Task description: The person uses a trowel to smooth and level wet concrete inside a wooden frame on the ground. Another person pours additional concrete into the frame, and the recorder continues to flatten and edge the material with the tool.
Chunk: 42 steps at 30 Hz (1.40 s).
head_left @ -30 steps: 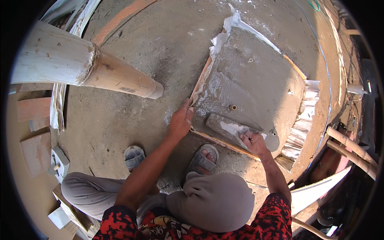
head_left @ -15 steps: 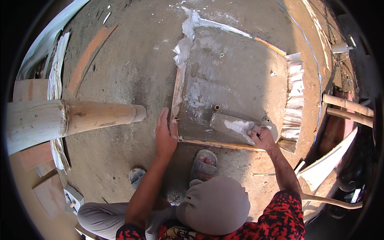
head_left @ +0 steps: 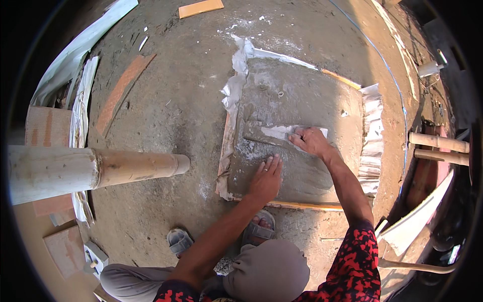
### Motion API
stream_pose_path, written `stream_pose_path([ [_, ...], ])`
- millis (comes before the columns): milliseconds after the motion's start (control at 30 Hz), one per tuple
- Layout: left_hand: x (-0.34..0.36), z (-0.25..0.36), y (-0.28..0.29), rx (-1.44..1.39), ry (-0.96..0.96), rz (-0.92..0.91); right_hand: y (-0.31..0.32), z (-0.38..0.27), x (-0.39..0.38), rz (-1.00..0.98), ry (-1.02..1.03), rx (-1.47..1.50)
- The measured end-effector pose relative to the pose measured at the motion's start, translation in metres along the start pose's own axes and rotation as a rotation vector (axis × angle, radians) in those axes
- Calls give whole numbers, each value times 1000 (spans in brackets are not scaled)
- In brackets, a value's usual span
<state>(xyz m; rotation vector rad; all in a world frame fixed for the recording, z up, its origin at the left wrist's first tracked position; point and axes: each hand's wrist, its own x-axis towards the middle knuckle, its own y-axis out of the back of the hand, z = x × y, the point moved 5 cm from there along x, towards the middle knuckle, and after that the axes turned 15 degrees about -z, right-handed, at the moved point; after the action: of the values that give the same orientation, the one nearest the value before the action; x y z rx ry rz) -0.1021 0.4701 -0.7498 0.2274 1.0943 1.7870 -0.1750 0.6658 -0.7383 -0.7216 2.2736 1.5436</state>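
My right hand [head_left: 309, 141] grips a long flat float [head_left: 274, 132], smeared with pale cement, and holds it against wet grey cement [head_left: 312, 176]. The cement fills a low, roughly square frame on the ground. My left hand [head_left: 267, 180] rests palm down on the cement near the frame's near left part, fingers stretched out and nothing in it. Short pipe ends poke up through the surface, one pipe [head_left: 280, 94] beyond the float and another pipe [head_left: 344, 113] to the right. Crumpled white sheeting [head_left: 232, 93] covers part of the left edge.
A thick bamboo pole [head_left: 136, 168] juts in from the left. Bricks and a tile [head_left: 68, 251] lie at the left rim. A blue hose [head_left: 397, 95] runs along the right, near bamboo poles [head_left: 437, 142] and a wooden handle [head_left: 415, 266]. An orange board [head_left: 201, 8] lies at the far side.
My right hand has carried the float away from the near edge, up and left over the cement. My left hand has moved from outside the frame onto the cement.
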Motion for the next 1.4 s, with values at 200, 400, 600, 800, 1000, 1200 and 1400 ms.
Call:
stream_pose_path([
  [200,-8,4,-4,16,-31,11,-13,2,29,-76,-10,-23],
  [400,-12,8,-1,17,-42,1,2,20,58,81,-209,161],
  [600,-10,9,5,3,-58,-4,-13,29,45,86,2,193],
  [800,-4,7,15,-80,-66,-11,0,29,-5,-34,-118,147],
  [1000,67,-25,85,-227,-34,191,26,58,-46,426,-414,609],
  [1200,157,-87,117,-142,17,103,8,41,-56,279,-346,432],
  [1400,190,-84,127,-63,-21,-180,-39,8,-50,127,-178,314],
])
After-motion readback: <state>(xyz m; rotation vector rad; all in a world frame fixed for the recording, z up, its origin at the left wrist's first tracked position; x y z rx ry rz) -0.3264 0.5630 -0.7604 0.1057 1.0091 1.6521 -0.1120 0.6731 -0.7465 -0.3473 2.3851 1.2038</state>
